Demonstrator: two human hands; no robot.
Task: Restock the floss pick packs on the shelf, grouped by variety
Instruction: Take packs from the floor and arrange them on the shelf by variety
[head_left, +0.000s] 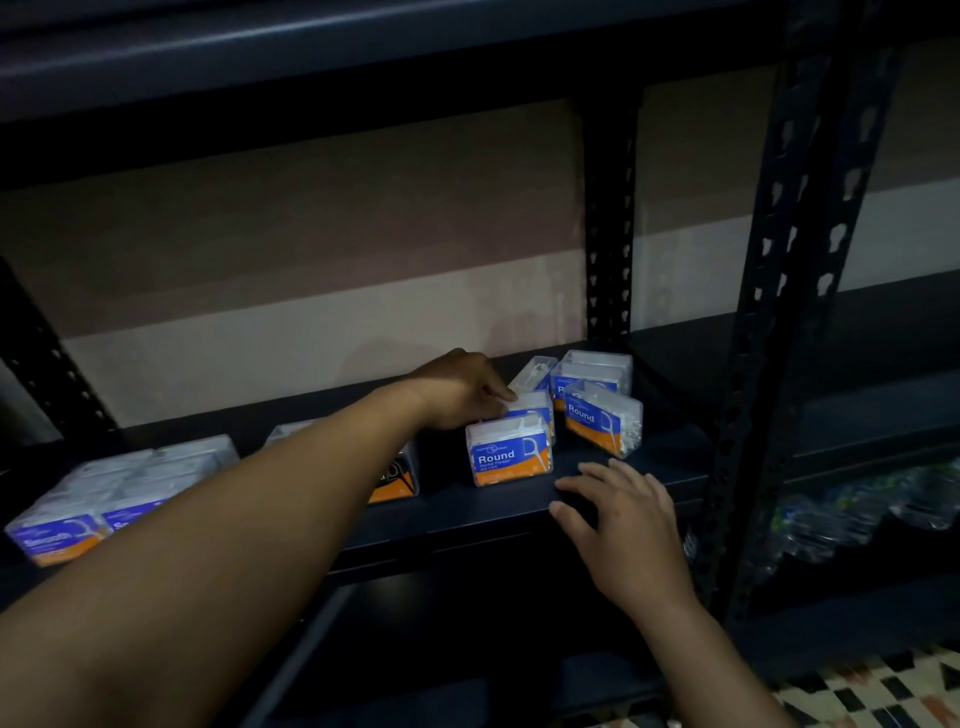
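Left hand (460, 389) pinches a Round pack (532, 405), likely lining it up with matching packs (602, 418); right hand (623, 519) hovers spread.

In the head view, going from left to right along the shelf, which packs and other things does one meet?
Smooth packs → half-hidden dark-labelled pack → front Round pack → tilted Round pack → perforated upright → plastic bottles.

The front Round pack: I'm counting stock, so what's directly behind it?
Right behind the front Round pack stands another blue-and-orange pack, fingers of the left hand on its top. Its label is mostly covered, so its variety cannot be read.
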